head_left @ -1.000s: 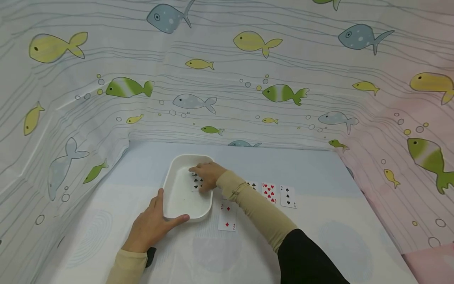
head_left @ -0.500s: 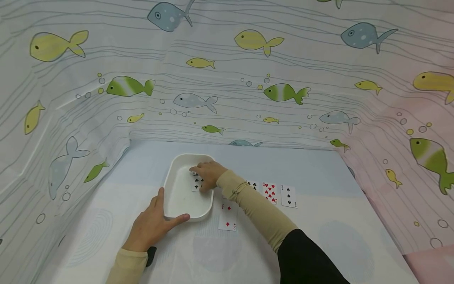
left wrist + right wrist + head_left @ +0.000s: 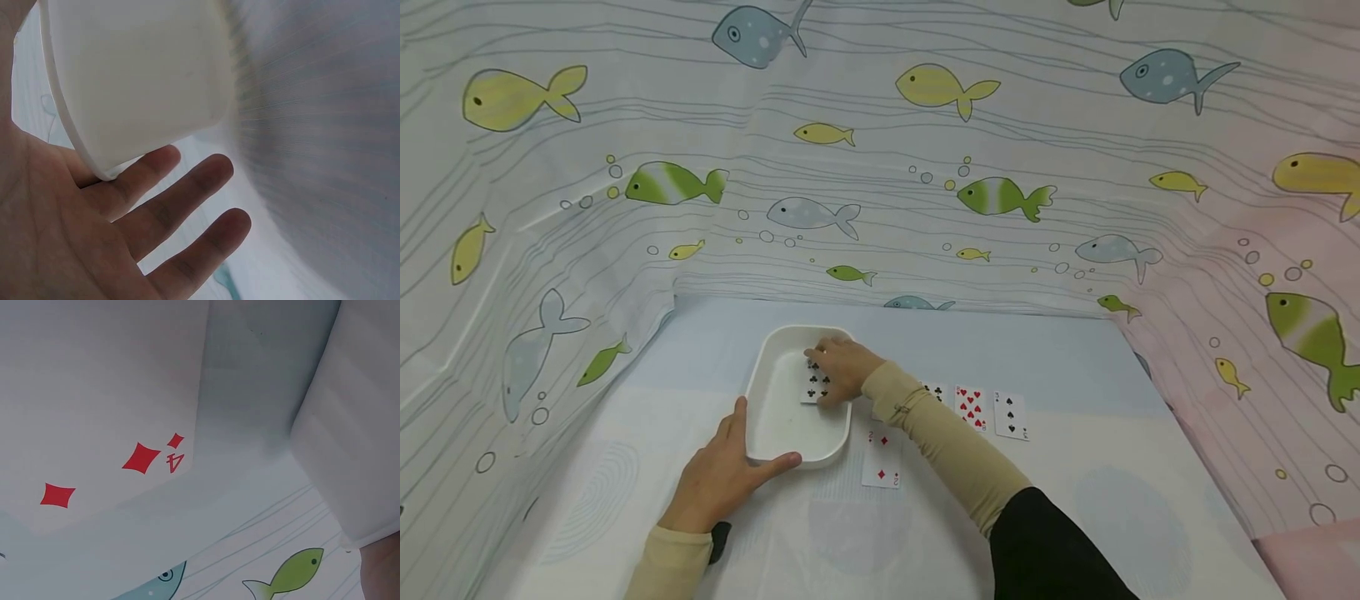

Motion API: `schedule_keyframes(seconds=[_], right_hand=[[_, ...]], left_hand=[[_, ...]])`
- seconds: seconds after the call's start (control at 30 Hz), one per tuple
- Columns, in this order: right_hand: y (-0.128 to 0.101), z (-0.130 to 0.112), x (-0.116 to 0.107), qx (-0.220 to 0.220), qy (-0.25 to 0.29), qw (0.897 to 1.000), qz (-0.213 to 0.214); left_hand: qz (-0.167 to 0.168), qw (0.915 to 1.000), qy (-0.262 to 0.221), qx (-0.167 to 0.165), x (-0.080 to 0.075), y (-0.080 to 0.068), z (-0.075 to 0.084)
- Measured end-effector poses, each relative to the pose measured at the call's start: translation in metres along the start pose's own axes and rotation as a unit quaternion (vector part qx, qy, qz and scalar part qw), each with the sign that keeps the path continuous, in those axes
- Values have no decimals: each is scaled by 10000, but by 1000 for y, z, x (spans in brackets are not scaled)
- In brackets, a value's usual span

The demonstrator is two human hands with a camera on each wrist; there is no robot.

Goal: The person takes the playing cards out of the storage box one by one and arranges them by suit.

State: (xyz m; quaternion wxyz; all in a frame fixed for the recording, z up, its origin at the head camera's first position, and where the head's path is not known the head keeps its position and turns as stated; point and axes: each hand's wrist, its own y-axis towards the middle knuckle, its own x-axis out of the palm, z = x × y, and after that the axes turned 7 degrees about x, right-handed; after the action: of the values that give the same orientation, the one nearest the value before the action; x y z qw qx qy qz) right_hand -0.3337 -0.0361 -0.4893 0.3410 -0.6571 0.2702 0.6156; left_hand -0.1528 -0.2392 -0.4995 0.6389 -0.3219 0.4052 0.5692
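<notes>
White plastic tray [image 3: 775, 417], oblong with rounded corners, standing on a pale table cover [image 3: 1075, 492]. Left hand [image 3: 718, 479] set against the tray's near left corner: thumb up along the left wall, index finger laid straight along the near wall, touching it; in the left wrist view the remaining fingers [image 3: 187, 206] lie relaxed and spread just under the tray's rim [image 3: 69, 125], curled round nothing. Right hand [image 3: 842, 371] reaches over the tray's far right rim, fingers bent down onto a clubs card [image 3: 814, 385]; the card lies face up inside the tray, at its far right part, directly beneath and just left of those fingertips, partly covered by them. Whether the fingers pinch the card or merely press on it cannot be told. Two of diamonds [image 3: 882, 454], face up on the cover, just right of the tray and beneath the right forearm, apart from both hands. Further right, well away from the fingers: a card mostly hidden by the sleeve [image 3: 934, 390], a hearts card [image 3: 970, 407] and a three of spades [image 3: 1009, 414], in a row. Right wrist view shows a four of diamonds [image 3: 100, 412] close to the lens beside the tray wall [image 3: 350, 425]. Fish-patterned cloth [image 3: 925, 167] behind and at both sides.
</notes>
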Motion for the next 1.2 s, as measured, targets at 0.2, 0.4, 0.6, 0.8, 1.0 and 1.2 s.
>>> schedule_keyframes(seconds=[0.2,0.4,0.6,0.8,1.0,1.2], right_hand=[[-1,2,2,-106,82,9991,404],[-2,4,4,-188,307,9968,711],[-6,5,4,-251,366,9953,860],[-10,5,3,-329,443,9932,1027],[-18,5,-2,-384,499,9906,1215],[-35,5,-10,-458,625,9875,1373]], left_hand=[[-25,10000,-12,-8,-1,0,0],[-58,10000,-4,-50,-1,0,1],[-13,10000,-9,21,-1,-1,1],[-65,10000,-65,-7,-2,-1,1],[-60,10000,-58,-2,-1,-1,0],[-36,10000,-54,17,-2,-1,1]])
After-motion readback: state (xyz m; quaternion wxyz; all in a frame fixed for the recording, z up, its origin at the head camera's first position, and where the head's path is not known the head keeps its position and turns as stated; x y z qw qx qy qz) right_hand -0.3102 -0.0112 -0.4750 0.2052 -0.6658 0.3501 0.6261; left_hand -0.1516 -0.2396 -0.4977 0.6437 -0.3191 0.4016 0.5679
